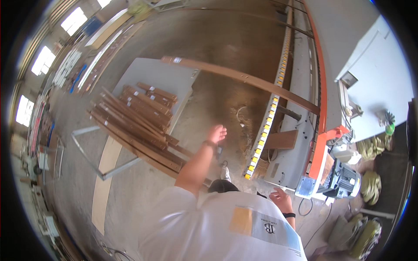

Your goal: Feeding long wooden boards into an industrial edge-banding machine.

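Left hand [217,132], fingers spread and holding nothing, hovers near stacked long brown wooden slats [139,117].

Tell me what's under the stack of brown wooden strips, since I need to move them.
The stack of wooden strips lies on a grey panel and a metal frame; whatever is beneath the panel is hidden.

Brown wooden strips [139,115] on grey cart [170,76]

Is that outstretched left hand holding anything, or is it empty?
Empty: the left hand is spread open in mid-air, fingers apart, beside the stacked brown wooden strips.
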`<state>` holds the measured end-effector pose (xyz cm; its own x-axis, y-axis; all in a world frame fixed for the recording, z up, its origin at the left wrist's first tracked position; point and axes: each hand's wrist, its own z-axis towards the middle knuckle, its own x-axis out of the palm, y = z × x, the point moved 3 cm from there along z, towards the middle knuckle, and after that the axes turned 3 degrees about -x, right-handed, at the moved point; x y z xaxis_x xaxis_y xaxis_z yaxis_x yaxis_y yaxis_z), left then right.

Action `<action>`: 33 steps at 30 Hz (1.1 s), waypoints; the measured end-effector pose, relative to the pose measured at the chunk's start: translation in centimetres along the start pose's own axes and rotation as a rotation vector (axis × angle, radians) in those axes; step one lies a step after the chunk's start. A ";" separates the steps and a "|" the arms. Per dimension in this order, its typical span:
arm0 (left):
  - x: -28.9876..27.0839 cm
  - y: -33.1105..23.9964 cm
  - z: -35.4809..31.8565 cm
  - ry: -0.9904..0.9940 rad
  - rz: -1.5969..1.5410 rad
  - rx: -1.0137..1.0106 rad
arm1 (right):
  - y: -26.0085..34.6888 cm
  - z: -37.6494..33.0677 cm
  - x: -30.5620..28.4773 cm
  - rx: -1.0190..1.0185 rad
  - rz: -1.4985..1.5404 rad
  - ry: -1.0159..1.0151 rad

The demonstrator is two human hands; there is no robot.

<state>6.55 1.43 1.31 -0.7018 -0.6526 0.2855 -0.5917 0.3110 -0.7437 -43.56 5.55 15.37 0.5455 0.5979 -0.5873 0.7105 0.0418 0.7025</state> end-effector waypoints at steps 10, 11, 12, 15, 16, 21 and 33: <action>12.0 -7.1 15.7 -0.088 -0.205 0.000 | -1.9 -4.3 -0.3 0.269 0.045 -0.189; 12.7 -7.1 16.6 -0.038 -0.250 0.004 | -1.8 -4.7 -0.4 0.294 0.043 -0.185; 13.3 -7.1 17.4 -0.013 -0.350 -0.052 | -1.9 -4.8 -0.4 0.328 0.057 -0.185; 15.1 -6.5 17.4 0.108 -0.616 -0.001 | -2.0 -5.2 -0.6 0.377 0.079 -0.174; 15.0 -6.0 16.9 0.027 -0.753 -0.082 | -2.1 -5.0 -0.7 0.378 0.074 -0.158; 12.5 -5.8 10.3 0.144 -0.599 0.127 | -2.6 -3.4 -2.2 0.311 0.039 -0.184; -6.8 -0.4 -9.3 -0.278 -0.080 -0.071 | -4.6 1.9 -11.0 0.016 -0.535 -0.302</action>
<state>7.90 12.21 5.30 -0.5222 -0.8381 0.1578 -0.6741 0.2924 -0.6783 -51.99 -2.73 17.83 0.2119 0.2441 -0.9463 0.9259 0.2597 0.2743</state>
